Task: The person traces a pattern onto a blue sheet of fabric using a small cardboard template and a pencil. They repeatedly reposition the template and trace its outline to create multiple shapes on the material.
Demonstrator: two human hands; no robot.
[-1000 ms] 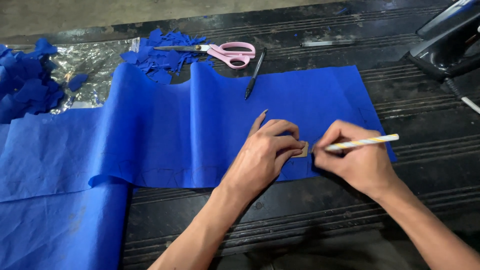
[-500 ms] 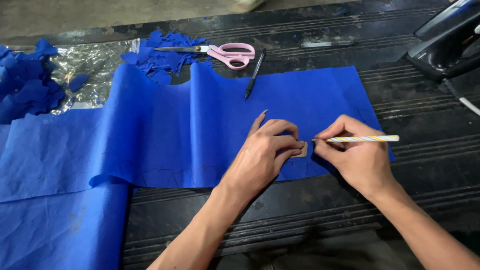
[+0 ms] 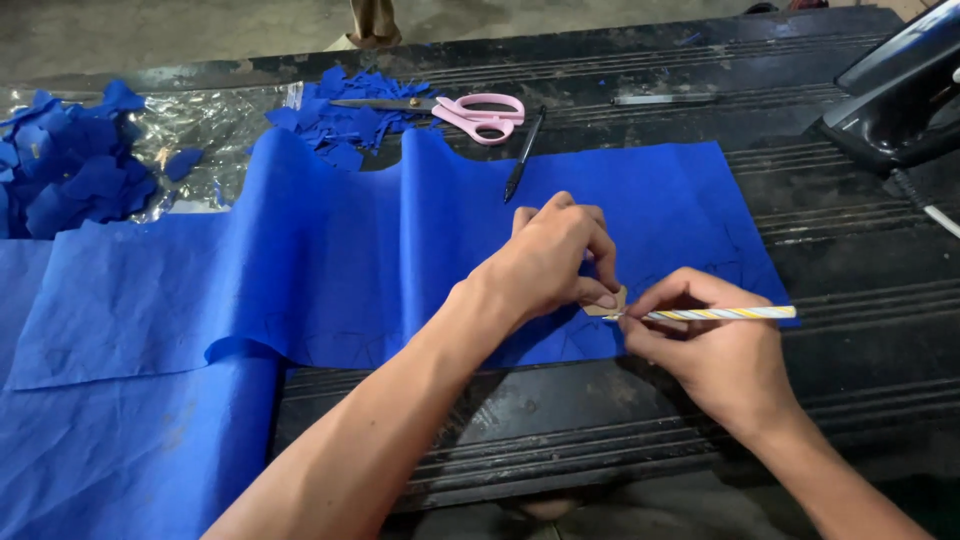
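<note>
Where the blue fabric sheet [image 3: 400, 250] ended along its near edge, pinned a small tan template [image 3: 606, 302] flat with the left hand [image 3: 550, 255], fingers curled down and closed on it. Gripped a yellow-and-white striped pencil [image 3: 715, 314] in the right hand [image 3: 705, 345], thumb and fingers narrowed around the shaft, tip touching the template's edge just beside the left fingertips. Lay close to the fabric's lower right corner, with bare dark ribbed surface [image 3: 860, 260] open to the right and toward the body. Draped leftward off the surface edge in a long fold, with a raised crease running up the middle toward the far side.

Beyond the far fabric edge, rested pink-handled scissors [image 3: 470, 112] on a heap of blue scraps [image 3: 340, 125], with a black pen [image 3: 522, 158] just beside them, its tip lying over the fabric. Farther left, piled more blue offcuts [image 3: 75, 165] on a crinkled clear plastic sheet [image 3: 210, 120]. At the far right, sat a dark machine [image 3: 895, 95], cut off by the frame, kind impossible to tell, well apart from both hands.

Mostly hidden under the left fingers, so template outline could not be made out. Faint drawn lines on the fabric near the right hand, too dim to read as shapes. Pencil point covered by the meeting fingertips. Forearms cropped at the bottom edge.
</note>
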